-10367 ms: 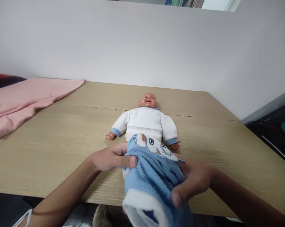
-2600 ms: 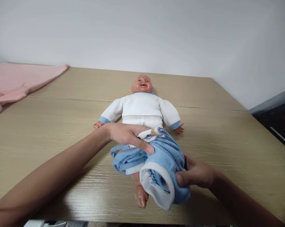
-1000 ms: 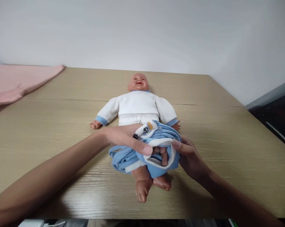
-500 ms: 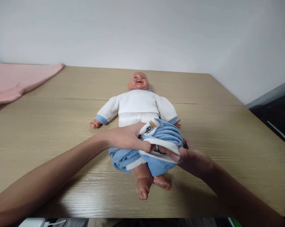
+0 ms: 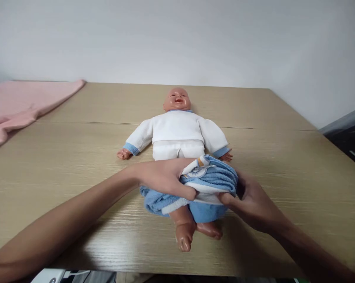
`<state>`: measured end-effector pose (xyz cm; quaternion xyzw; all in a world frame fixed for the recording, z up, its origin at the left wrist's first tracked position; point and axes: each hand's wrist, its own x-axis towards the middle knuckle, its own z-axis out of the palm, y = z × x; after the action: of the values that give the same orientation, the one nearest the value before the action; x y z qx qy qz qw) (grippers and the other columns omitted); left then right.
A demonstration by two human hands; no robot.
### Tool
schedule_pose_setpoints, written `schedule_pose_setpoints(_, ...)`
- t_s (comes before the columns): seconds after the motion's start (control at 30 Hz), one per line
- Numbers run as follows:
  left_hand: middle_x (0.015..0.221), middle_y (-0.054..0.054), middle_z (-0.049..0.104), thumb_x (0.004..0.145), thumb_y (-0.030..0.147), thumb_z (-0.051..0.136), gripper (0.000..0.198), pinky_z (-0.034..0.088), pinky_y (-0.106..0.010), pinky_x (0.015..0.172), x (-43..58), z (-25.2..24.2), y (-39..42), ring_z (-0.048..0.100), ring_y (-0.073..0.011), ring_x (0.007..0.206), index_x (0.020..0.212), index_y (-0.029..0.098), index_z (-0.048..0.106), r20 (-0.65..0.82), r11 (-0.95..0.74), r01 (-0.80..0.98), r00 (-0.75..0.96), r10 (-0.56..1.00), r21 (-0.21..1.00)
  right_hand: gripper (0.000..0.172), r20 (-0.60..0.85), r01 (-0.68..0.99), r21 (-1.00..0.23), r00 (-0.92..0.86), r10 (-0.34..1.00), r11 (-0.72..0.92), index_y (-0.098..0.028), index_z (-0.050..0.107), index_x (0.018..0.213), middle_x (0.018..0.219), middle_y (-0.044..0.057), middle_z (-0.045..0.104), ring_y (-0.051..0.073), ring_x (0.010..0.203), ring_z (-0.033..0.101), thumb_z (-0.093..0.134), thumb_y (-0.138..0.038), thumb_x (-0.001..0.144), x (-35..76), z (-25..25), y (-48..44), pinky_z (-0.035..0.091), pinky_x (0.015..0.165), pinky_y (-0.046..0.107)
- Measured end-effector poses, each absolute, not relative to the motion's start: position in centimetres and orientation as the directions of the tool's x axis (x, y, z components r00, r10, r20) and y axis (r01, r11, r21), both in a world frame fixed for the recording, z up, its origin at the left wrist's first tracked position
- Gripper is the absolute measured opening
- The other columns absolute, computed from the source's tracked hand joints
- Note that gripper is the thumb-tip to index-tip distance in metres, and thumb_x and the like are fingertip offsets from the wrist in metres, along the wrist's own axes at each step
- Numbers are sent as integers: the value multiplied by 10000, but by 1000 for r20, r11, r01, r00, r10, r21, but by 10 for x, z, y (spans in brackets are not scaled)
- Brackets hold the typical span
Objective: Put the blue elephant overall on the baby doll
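A baby doll (image 5: 178,133) in a white top lies on its back on the wooden table (image 5: 77,157), head toward the wall. Blue terry trousers (image 5: 208,182) with a white cuff are bunched around its hips and upper legs; both bare feet stick out below. My left hand (image 5: 165,179) grips the left side of the bunched trousers, thumb across the cloth. My right hand (image 5: 249,198) pinches the white-edged cloth on the right side. Both hands are closed on the fabric.
A pink cloth (image 5: 21,106) lies at the table's far left corner. A white wall stands behind the table. A dark surface (image 5: 350,137) sits beyond the right edge. The near table edge runs just below the doll's feet.
The trousers have been drawn up the doll's legs toward its hips, baring both feet. Over the last second my hands stayed on the bunched cloth and shifted slightly right.
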<state>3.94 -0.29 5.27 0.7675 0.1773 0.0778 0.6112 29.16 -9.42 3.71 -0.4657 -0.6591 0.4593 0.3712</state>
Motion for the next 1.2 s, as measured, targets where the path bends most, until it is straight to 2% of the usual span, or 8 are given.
schedule_pose_setpoints(0.1, 1245, -45, 790, 875, 275, 808, 422, 578, -426, 1125, 43, 54, -6, 703, -308, 1269, 1283, 197, 733, -109, -169, 182, 922, 370, 969, 167, 183, 419, -863, -264, 947, 284, -244, 674, 965, 834, -1, 698, 209, 735, 667, 788, -269, 846, 297, 38, -105, 570, 693, 304)
schedule_pose_setpoints(0.23, 1302, -35, 784, 902, 266, 768, 381, 570, -385, 1080, 45, 60, -14, 710, -290, 1239, 1275, 209, 716, -180, -161, 281, 869, 460, 946, 143, 190, 521, -807, -219, 957, 279, -228, 695, 990, 849, 30, 724, 237, 741, 682, 751, -331, 907, 297, 40, -117, 566, 685, 339)
schedule_pose_setpoints(0.33, 1306, -33, 778, 924, 296, 749, 369, 571, -384, 1047, 46, 62, -18, 714, -286, 1207, 1281, 215, 697, -181, -188, 302, 859, 479, 935, 140, 184, 507, -820, -204, 962, 264, -228, 730, 968, 816, 18, 719, 222, 717, 669, 710, -365, 985, 291, 40, -120, 544, 661, 328)
schedule_pose_setpoints(0.5, 1267, -35, 774, 942, 319, 719, 366, 574, -403, 1030, 47, 63, -21, 720, -289, 1178, 1289, 220, 658, -180, -215, 311, 863, 472, 926, 319, 166, 467, -859, -132, 977, 209, -213, 795, 987, 796, 12, 739, 203, 702, 662, 663, -488, 1081, 281, 40, -122, 527, 647, 309)
schedule_pose_setpoints(0.67, 1275, -43, 786, 963, 355, 712, 391, 562, -404, 1012, 46, 66, -24, 726, -295, 1180, 1328, 223, 664, -223, -220, 359, 853, 472, 907, 280, 42, 517, -849, -139, 989, 108, -219, 791, 1033, 821, -1, 774, 213, 723, 698, 759, -497, 1022, 279, 48, -131, 550, 658, 304)
schedule_pose_setpoints(0.8, 1157, -33, 801, 940, 398, 738, 332, 545, -381, 909, 46, 69, -27, 748, -290, 1074, 1219, 228, 680, -289, -269, 458, 822, 490, 847, 213, -85, 567, -821, -242, 967, 69, -246, 778, 1121, 882, -11, 812, 235, 769, 758, 786, -387, 961, 282, 55, -143, 585, 682, 309)
schedule_pose_setpoints(0.97, 1087, -16, 806, 873, 314, 776, 298, 517, -343, 773, 47, 69, -32, 758, -261, 955, 1150, 231, 702, -284, -369, 459, 852, 439, 808, 255, -45, 639, -761, -224, 974, 111, -270, 761, 1159, 958, 8, 827, 275, 868, 799, 705, -295, 911, 281, 52, -151, 618, 759, 349)
schedule_pose_setpoints(1.2, 1078, -58, 812, 926, 270, 768, 249, 501, -343, 768, 52, 67, -40, 764, -273, 959, 1151, 213, 678, -290, -498, 540, 819, 495, 678, 120, 35, 667, -738, -108, 994, 99, -259, 722, 964, 850, 31, 809, 270, 738, 765, 655, -309, 879, 260, 50, -168, 578, 642, 341)
